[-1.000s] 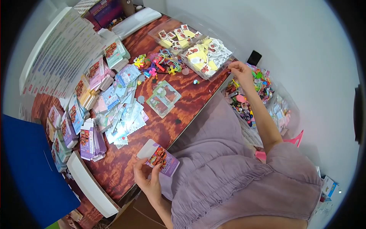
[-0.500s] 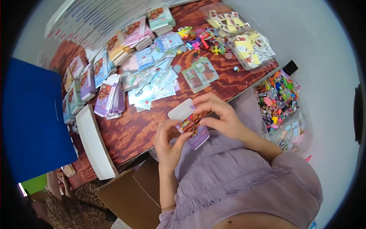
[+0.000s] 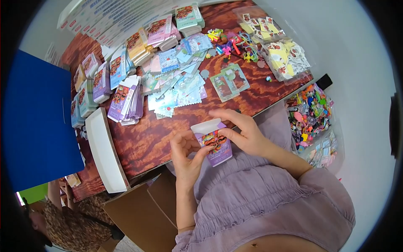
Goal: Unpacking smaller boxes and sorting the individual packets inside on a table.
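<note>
Holding purple box (image 3: 221,158), fingers (image 3: 200,157) either side

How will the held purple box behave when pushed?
The purple box probably weighs little: it looks like thin card. Its straight edges suggest some stiffness, though squeezing may crease it. The white flap seems apt to bend, being one thin panel.

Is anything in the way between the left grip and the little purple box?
No, nothing visible: the left grip already holds the purple box, its thumb pressed on the front. The right grip is beside the box's top.
</note>
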Motion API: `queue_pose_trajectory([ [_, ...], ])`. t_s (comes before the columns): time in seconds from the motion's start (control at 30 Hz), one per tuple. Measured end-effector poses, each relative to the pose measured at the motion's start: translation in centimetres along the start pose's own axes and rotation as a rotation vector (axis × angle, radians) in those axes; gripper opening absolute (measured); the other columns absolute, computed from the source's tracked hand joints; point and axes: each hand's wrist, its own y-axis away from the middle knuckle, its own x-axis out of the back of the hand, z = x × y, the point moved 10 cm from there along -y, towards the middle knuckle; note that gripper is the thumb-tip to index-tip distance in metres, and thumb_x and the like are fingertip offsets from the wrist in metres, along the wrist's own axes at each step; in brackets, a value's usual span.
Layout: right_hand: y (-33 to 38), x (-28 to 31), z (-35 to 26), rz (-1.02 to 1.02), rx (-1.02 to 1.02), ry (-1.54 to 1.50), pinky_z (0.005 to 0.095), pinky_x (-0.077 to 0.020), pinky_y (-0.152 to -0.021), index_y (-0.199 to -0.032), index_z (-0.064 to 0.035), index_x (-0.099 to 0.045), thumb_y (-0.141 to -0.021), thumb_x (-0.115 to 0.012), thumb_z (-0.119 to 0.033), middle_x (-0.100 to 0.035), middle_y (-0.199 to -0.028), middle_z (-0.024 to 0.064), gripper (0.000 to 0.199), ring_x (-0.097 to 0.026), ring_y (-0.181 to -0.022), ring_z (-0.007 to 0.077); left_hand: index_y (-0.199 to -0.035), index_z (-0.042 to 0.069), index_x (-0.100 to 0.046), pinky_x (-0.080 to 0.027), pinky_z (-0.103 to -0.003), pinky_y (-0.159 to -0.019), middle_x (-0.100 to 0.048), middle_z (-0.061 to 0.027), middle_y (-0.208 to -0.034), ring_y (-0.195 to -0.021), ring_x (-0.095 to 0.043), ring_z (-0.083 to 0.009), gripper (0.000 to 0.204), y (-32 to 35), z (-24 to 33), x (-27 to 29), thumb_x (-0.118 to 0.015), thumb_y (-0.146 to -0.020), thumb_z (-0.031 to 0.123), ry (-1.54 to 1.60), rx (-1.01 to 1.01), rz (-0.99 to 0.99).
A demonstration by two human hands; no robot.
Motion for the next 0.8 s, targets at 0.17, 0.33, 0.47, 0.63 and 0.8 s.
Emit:
queue_pose_trajectory([
  [0.17,-0.1,0.1,0.5,-0.137,0.092,-0.047,0.0304,-0.0495,-0.08,-0.099,0.0018,-0.069,-0.086,-0.067,-0.002,-0.067,-0.102,0.0107,0.014,-0.063,-0.098,0.0201,-0.123,0.001,-0.044,-0.056,-0.029,-0.07,-0.061,-0.0122,-0.103,-0.084,-0.066,-0.0173,0.059,0.0,0.2,-0.3,-0.079,-0.077,-0.006,-0.031,-0.003,0.0],
  [0.33,-0.2,0.1,2.7,-0.105,-0.196,-0.08,0.0268,-0.0486,-0.069,-0.089,0.0021,-0.067,-0.083,-0.072,-0.003,-0.068,-0.09,0.007,0.01,-0.064,-0.08,0.0139,-0.132,0.001,-0.042,-0.056,-0.029,-0.071,-0.062,-0.013,-0.106,-0.082,-0.066,-0.0172,0.067,0.0,-0.2,-1.5,-0.08,-0.077,-0.003,-0.184,-0.032,-0.101],
  [0.47,-0.4,0.2,3.9,-0.138,-0.295,-0.171,0.0254,-0.0487,-0.069,-0.088,0.0019,-0.065,-0.083,-0.07,-0.001,-0.067,-0.087,0.0067,0.008,-0.062,-0.078,0.0093,-0.134,0.002,-0.042,-0.056,-0.03,-0.07,-0.063,-0.0135,-0.106,-0.082,-0.066,-0.0178,0.068,0.3,-0.1,-1.5,-0.08,-0.078,-0.002,-0.176,-0.042,-0.113],
  [0.63,-0.4,-0.3,1.7,-0.274,0.052,0.138,0.0316,-0.0528,-0.078,-0.102,0.0,-0.072,-0.083,-0.07,-0.001,-0.071,-0.1,0.011,0.018,-0.069,-0.091,0.0213,-0.136,0.004,-0.043,-0.056,-0.029,-0.07,-0.064,-0.0121,-0.104,-0.082,-0.066,-0.0163,0.068,0.2,-0.5,-1.0,-0.079,-0.079,-0.002,-0.195,0.005,-0.089],
  [0.8,0.6,-0.1,1.2,-0.287,0.086,0.161,0.0346,-0.0533,-0.084,-0.108,-0.0019,-0.072,-0.084,-0.069,0.0,-0.07,-0.108,0.0123,0.025,-0.068,-0.099,0.0254,-0.13,0.002,-0.053,-0.057,-0.028,-0.071,-0.062,-0.0094,-0.107,-0.082,-0.065,-0.0144,0.056,0.0,0.1,-1.0,-0.075,-0.08,-0.007,-0.22,0.03,-0.112],
])
